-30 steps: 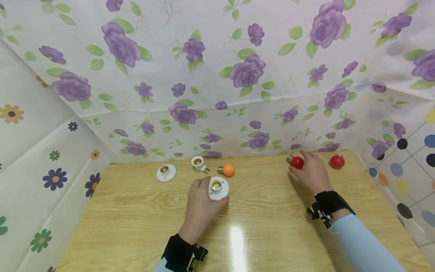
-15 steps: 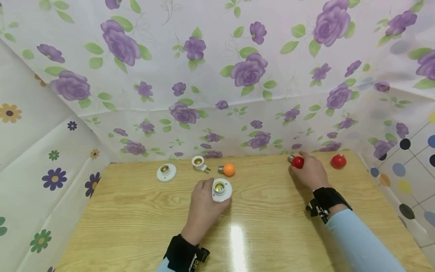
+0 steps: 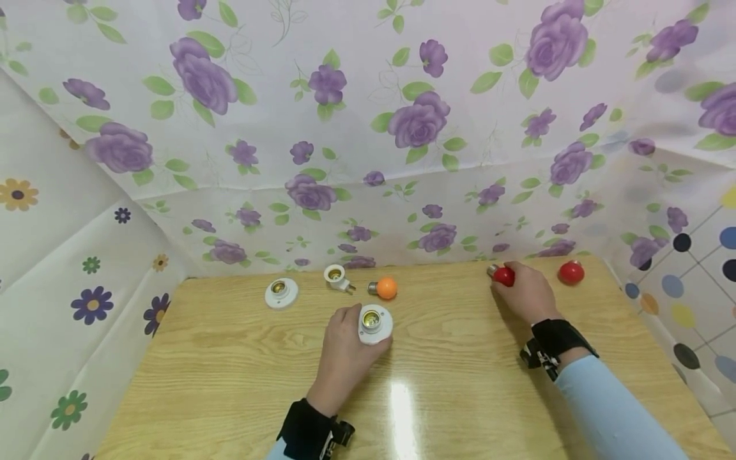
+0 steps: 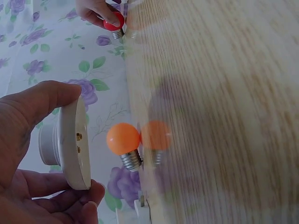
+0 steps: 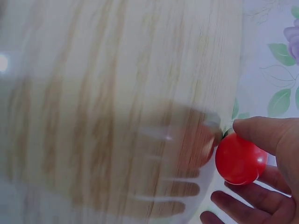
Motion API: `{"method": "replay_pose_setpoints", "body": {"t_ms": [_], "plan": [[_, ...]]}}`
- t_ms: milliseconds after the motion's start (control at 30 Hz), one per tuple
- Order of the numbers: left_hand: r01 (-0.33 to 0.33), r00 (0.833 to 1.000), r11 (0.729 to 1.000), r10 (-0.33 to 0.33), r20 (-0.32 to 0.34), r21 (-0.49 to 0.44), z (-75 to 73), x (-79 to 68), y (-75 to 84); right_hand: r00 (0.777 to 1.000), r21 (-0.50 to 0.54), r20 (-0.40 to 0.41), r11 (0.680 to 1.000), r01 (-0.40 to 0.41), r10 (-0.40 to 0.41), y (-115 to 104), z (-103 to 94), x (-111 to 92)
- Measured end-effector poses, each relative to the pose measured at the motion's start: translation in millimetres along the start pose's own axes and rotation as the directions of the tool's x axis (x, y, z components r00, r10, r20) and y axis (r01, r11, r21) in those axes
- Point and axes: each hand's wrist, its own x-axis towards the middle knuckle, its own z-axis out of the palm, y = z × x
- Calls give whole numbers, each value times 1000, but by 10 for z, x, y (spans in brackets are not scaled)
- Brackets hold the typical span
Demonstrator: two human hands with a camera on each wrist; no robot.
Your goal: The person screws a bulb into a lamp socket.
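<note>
My left hand grips a round white lamp holder by its edge, its brass-lined socket facing up. The left wrist view shows thumb and fingers on opposite sides of the lamp holder, which is held above the table. At the back right, my right hand pinches a red light bulb, metal screw base pointing left. Thumb and fingers lie around the red bulb in the right wrist view. An orange light bulb lies just beyond the held lamp holder.
Another round lamp holder sits at the back left of the wooden table. Beside it is a white plug-in socket. A second red bulb lies right of my right hand. Flowered cloth hangs behind the table.
My left hand has moved slightly right and nearer with the lamp holder. The right hand stays at the red bulb, and one raised finger has come down toward it.
</note>
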Motion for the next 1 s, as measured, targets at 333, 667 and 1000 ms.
{"method": "replay_pose_setpoints", "body": {"t_ms": [333,667,1000], "plan": [[10,1000,999,-10,-10,-37,-17,10,2,1000,38,-10,999,26,-26,-47,-100,-111],[-31,999,998,29,-43,-50,-48,36,-6,993,118,-81,988,98,-89,-282,-249,-183],[-40,999,997,39,-23,-69,-18,52,2,966,211,-151,948,238,-209,-624,-421,-310]]}}
